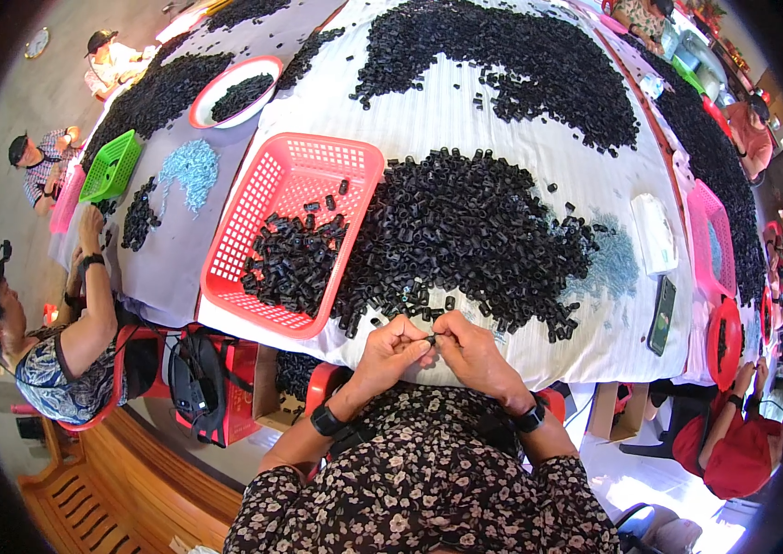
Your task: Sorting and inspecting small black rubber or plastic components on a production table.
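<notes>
Close to the table's near edge, my left hand (393, 351) and my right hand (473, 353) meet fingertip to fingertip. Pinched between them is a small black piece (430, 340), mostly covered by the fingers, so its exact shape is hidden. Just beyond my hands spreads a big heap of short black tube-like plastic pieces (456, 231). To the left of that heap stands a red perforated plastic basket (368, 166), with many similar black pieces lying in its lower part. At the heap's right side lies a scatter of light-blue bits (615, 254).
A dark phone (662, 314) and a white packet (654, 233) lie to the right. Farther off are another black heap (502, 55), a white basin with a red rim (267, 69) and a green basket (112, 168). Other people sit around, one person (49, 342) at left.
</notes>
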